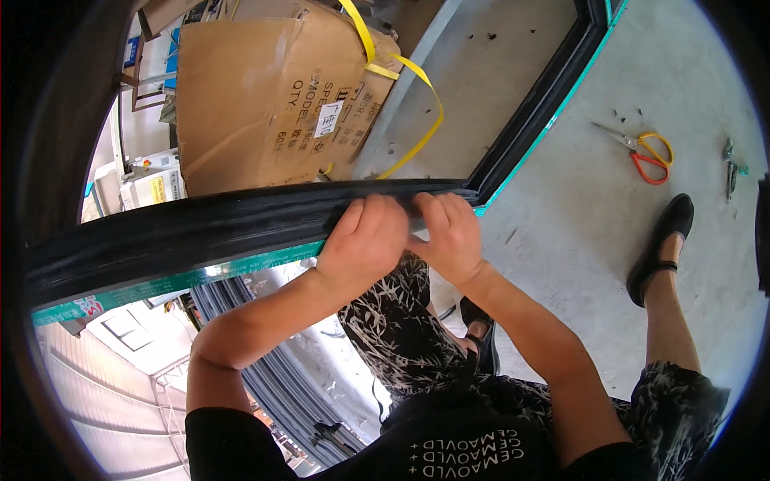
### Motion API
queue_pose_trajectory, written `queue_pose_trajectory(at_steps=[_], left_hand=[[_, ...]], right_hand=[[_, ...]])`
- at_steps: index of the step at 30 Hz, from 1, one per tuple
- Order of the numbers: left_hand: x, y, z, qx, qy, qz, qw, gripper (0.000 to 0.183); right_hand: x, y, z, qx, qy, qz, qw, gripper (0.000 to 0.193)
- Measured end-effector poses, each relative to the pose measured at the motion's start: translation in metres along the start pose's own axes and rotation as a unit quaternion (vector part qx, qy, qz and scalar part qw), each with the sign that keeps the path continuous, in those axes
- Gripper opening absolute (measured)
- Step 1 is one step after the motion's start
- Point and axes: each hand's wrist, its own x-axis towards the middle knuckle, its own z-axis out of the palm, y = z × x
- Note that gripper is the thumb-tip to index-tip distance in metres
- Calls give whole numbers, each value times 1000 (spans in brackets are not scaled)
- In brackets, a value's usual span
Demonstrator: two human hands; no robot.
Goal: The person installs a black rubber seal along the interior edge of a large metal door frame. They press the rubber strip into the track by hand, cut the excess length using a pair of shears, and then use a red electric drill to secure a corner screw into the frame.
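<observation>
A grey floor (569,264) spreads over the right side and beyond; over it stands a large black frame (200,228), one length crossing in front of the person from the left to a corner just past the right hand, another running from that corner toward the upper right; green tape (160,280) lines the frame's near edge; behind the crossing length sits a big cardboard box (241,104), its flank turned to the view; below the frame, at the person's left, lies a bundle of long grey bars (297,385); the left hand (369,236) lies on the crossing length near the corner, fingers bent closely over it; the right hand (449,232) is just beside it, nearer the corner, fingers likewise curled in and thumb toward the left hand; whether either pinches anything is hidden under the fingers; a yellow strap (366,37) loops down beside the box; on the floor to the right lie scissors (632,144) with one red and one yellow handle loop, blades parted slightly; farther right lies a small dark tool (731,172).
</observation>
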Motion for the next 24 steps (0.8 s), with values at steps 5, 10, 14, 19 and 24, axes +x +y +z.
queue_pose_trajectory(at_steps=[5,10,14,19,24], left_hand=[[-1,-1,-4,7,-17,2,1000,31],[-7,24,-32,-249,19,-62,966,28],[-49,68,-35,-424,6,-363,830,38],[-26,105,5,-594,147,-628,481,44],[30,111,39,-606,300,-648,350,40]], right_hand=[[2,-2,0,2,-14,-4,1000,55],[3,2,-3,0,-3,7,1000,53],[5,2,-7,23,-31,-10,999,52],[2,8,-14,50,-59,-33,996,51],[-3,8,-18,80,-89,-54,991,42]])
